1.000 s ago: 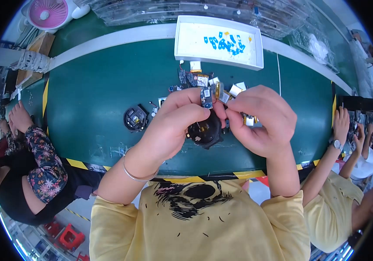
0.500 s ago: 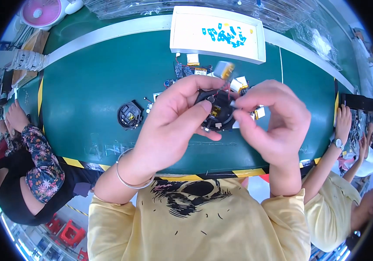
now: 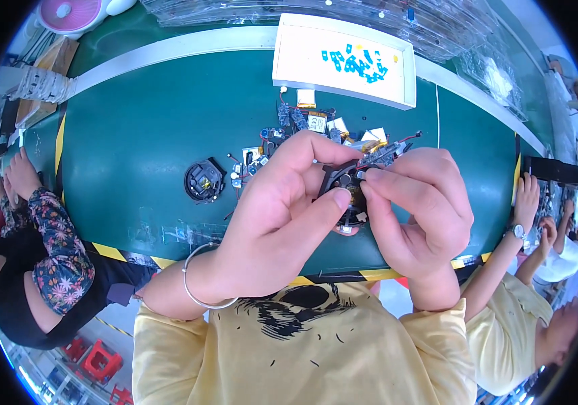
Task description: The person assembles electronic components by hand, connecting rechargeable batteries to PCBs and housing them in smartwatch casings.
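A round black plastic housing (image 3: 356,200) with small electronic parts inside is held tilted by my left hand (image 3: 282,209). The thumb presses on its inner side and the fingers wrap around behind. My right hand (image 3: 427,206) is closed in a pinch at the housing's right upper rim. A small silvery bit shows at those fingertips, too small to name. Beyond my hands lies a loose pile of circuit boards (image 3: 277,135), wires and silver pouch batteries (image 3: 316,121). To the left, a second round black housing (image 3: 204,181) rests on the green mat.
A white tray (image 3: 343,96) with several small blue pieces stands behind the pile. Clear plastic trays (image 3: 437,37) lie along the back. Co-workers' arms rest at both sides, by a sleeve (image 3: 63,260) and a wristwatch (image 3: 519,231). Striped tape (image 3: 110,252) edges the green table.
The battery that dangled above the housing no longer shows there. My right fingertips have moved in against the housing's rim. Both hands and the housing sit slightly farther right and lower in the picture.
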